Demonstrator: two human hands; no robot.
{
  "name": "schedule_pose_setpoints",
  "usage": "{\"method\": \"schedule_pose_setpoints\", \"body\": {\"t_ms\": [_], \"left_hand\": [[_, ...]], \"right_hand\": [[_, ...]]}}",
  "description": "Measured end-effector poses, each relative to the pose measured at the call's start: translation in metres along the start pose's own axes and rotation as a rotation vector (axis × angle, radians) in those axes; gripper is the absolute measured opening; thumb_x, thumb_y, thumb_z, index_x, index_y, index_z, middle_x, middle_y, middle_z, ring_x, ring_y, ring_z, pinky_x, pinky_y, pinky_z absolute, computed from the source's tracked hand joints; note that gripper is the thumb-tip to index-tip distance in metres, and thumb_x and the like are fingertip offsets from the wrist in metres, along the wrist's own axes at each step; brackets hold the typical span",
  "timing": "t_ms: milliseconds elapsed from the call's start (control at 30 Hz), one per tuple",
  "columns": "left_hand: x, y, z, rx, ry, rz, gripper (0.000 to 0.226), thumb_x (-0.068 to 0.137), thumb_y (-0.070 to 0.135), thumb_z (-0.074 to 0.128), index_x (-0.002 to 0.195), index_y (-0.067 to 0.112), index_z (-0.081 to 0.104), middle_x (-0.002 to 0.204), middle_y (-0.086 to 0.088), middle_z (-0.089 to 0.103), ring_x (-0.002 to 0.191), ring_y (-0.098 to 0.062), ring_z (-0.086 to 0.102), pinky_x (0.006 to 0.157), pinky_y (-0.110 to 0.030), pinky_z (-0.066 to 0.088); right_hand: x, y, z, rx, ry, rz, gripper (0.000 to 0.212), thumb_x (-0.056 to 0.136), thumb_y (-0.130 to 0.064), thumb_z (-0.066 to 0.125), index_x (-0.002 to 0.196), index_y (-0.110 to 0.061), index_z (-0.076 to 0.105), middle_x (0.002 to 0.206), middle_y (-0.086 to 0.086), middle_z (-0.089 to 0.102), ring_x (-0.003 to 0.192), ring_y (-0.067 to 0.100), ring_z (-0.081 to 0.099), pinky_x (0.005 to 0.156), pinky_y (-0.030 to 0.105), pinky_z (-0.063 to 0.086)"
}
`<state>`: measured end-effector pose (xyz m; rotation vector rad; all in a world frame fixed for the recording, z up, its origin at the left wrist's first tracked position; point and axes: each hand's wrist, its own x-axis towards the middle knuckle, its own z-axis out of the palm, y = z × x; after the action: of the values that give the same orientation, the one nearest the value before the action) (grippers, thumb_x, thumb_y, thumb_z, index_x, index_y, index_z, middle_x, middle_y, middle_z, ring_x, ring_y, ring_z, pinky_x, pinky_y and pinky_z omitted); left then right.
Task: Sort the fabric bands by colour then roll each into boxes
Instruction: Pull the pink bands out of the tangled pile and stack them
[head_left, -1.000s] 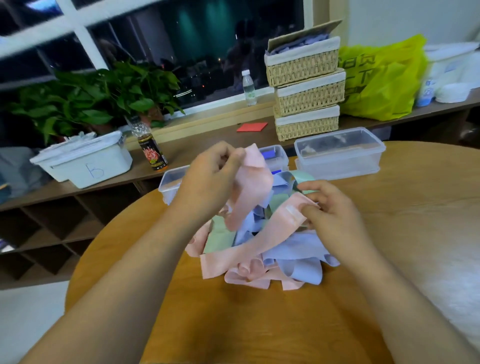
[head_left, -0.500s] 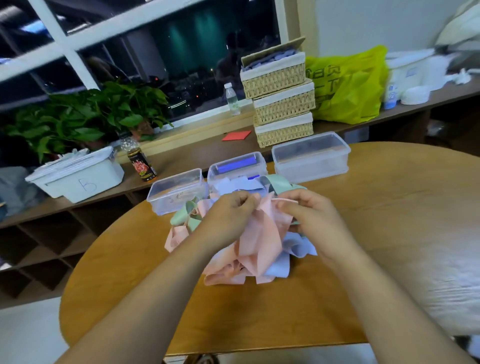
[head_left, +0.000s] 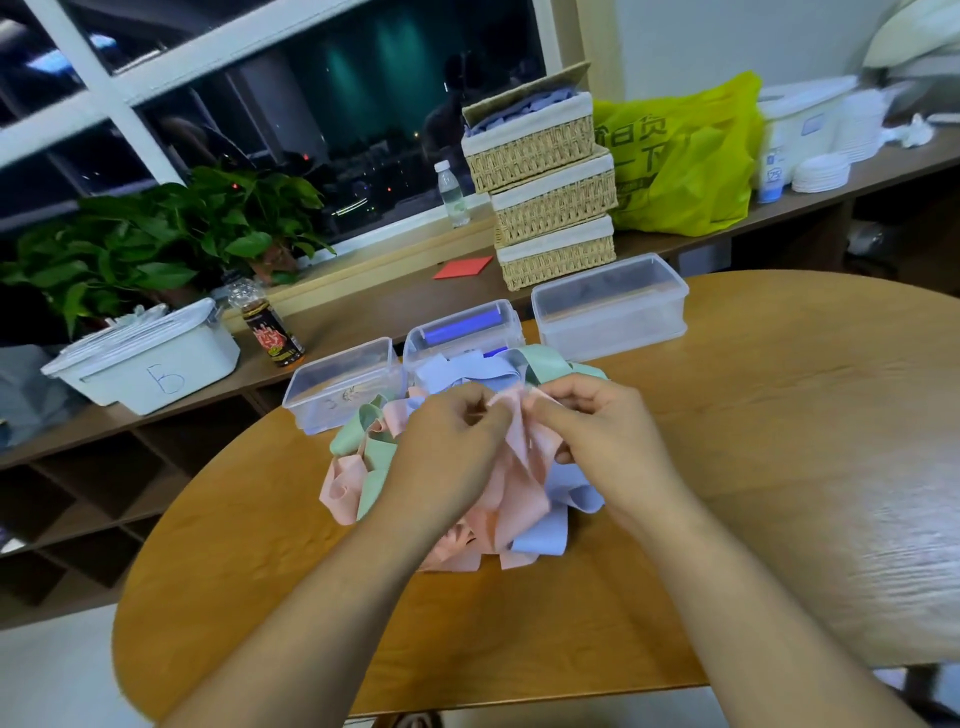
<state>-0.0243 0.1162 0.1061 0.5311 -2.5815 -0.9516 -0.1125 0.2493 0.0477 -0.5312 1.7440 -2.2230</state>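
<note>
The round wooden worktop carried everything. Three clear boxes stood in a row along its far edge. The middle one held something deep blue, and the left one looked nearly bare.

Just in front of the boxes lay the heap of fabric bands, with pink, lilac and pale green strips looped loosely over and through each other. They seemed light, thin and limp. They would likely fold and drape rather than hold a shape, and one pulled free could drag its neighbours along. Breakage looked no concern. Tangling and a roll springing loose were the likelier troubles.

The pink band rose out of the heap's middle, its upper end lifted and its length trailing down into the tangle.

The left hand and right hand met at that upper end, close together. The fingers of both hands were curled and pinching the pink fabric near its top edge.

An end looked the best place to hold, since it would give a clean start for rolling. The free length would probably need tension to keep the roll tight.
</note>
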Motion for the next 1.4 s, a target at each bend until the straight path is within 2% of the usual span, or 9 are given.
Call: {"method": "schedule_pose_setpoints", "body": {"t_ms": [200,367,600,800,967,1133,1233,1300,1400], "left_hand": [[0.015,0.036,-0.063,-0.049,0.139,0.093,0.026,0.098,0.030,0.066,0.080,0.011,0.065,0.075,-0.014,0.070,0.073,-0.034,0.070,0.062,-0.036,0.049],[0.006,0.064,-0.068,0.087,0.202,0.248,0.021,0.096,0.027,0.064,0.081,0.012,0.068,0.072,-0.010,0.068,0.073,-0.032,0.064,0.061,-0.046,0.054],[-0.005,0.063,-0.045,0.145,0.082,0.317,0.025,0.098,0.044,0.069,0.080,0.027,0.074,0.070,0.008,0.072,0.068,-0.013,0.071,0.067,-0.039,0.058],[-0.004,0.055,-0.037,0.355,-0.189,0.383,0.019,0.100,0.028,0.059,0.111,0.037,0.071,0.090,0.017,0.071,0.077,-0.001,0.067,0.065,-0.026,0.050],[0.004,0.034,-0.038,-0.012,-0.019,0.323,0.023,0.100,0.015,0.062,0.109,0.034,0.071,0.103,0.023,0.068,0.091,0.002,0.063,0.075,-0.019,0.049],[-0.003,0.018,-0.026,-0.342,-0.326,0.210,0.023,0.101,0.038,0.070,0.120,0.025,0.067,0.121,0.004,0.073,0.119,-0.022,0.067,0.106,-0.056,0.052],[-0.013,0.010,-0.017,-0.362,-0.293,0.177,0.026,0.096,0.045,0.072,0.109,0.023,0.067,0.109,-0.002,0.072,0.107,-0.028,0.068,0.095,-0.050,0.056],[-0.016,0.001,-0.012,-0.307,-0.344,0.107,0.029,0.096,0.051,0.073,0.115,0.030,0.067,0.109,0.009,0.073,0.104,-0.017,0.070,0.092,-0.042,0.059],[-0.018,-0.014,-0.004,-0.332,-0.505,0.022,0.025,0.100,0.031,0.074,0.124,0.025,0.068,0.111,0.004,0.077,0.105,-0.015,0.074,0.091,-0.035,0.061]], "right_hand": [[0.000,-0.026,0.001,0.251,0.026,-0.001,0.012,0.098,-0.016,0.074,0.106,-0.019,0.083,0.100,0.009,0.077,0.086,0.021,0.071,0.074,0.033,0.060],[-0.010,-0.048,0.009,0.389,0.014,-0.051,0.021,0.099,-0.008,0.072,0.118,-0.017,0.076,0.097,0.007,0.077,0.093,0.023,0.076,0.081,0.033,0.061],[-0.015,-0.057,0.006,0.455,0.016,-0.061,0.015,0.098,-0.008,0.072,0.112,-0.010,0.075,0.105,0.017,0.079,0.101,0.033,0.077,0.084,0.034,0.062],[-0.009,-0.050,-0.005,0.285,0.054,-0.080,0.021,0.089,-0.022,0.085,0.108,-0.015,0.081,0.107,0.014,0.079,0.100,0.034,0.077,0.096,0.047,0.062],[-0.005,-0.054,-0.019,0.262,0.033,-0.094,0.017,0.096,-0.006,0.070,0.104,-0.014,0.083,0.105,0.011,0.080,0.095,0.024,0.073,0.087,0.043,0.057],[-0.009,-0.075,-0.021,0.411,-0.137,-0.179,0.020,0.100,-0.007,0.064,0.107,-0.017,0.080,0.113,0.010,0.074,0.103,0.023,0.067,0.089,0.040,0.054],[-0.004,-0.073,-0.023,0.405,-0.041,-0.175,0.021,0.101,-0.009,0.065,0.106,-0.022,0.080,0.112,0.005,0.075,0.099,0.017,0.067,0.082,0.040,0.054],[0.003,-0.068,-0.026,0.417,0.090,-0.164,0.019,0.102,-0.010,0.066,0.107,-0.023,0.079,0.106,0.001,0.076,0.094,0.015,0.067,0.077,0.038,0.052],[0.014,-0.063,-0.035,0.384,0.255,-0.197,0.018,0.100,-0.010,0.069,0.105,-0.024,0.080,0.102,0.000,0.078,0.091,0.015,0.068,0.077,0.036,0.051]]}}
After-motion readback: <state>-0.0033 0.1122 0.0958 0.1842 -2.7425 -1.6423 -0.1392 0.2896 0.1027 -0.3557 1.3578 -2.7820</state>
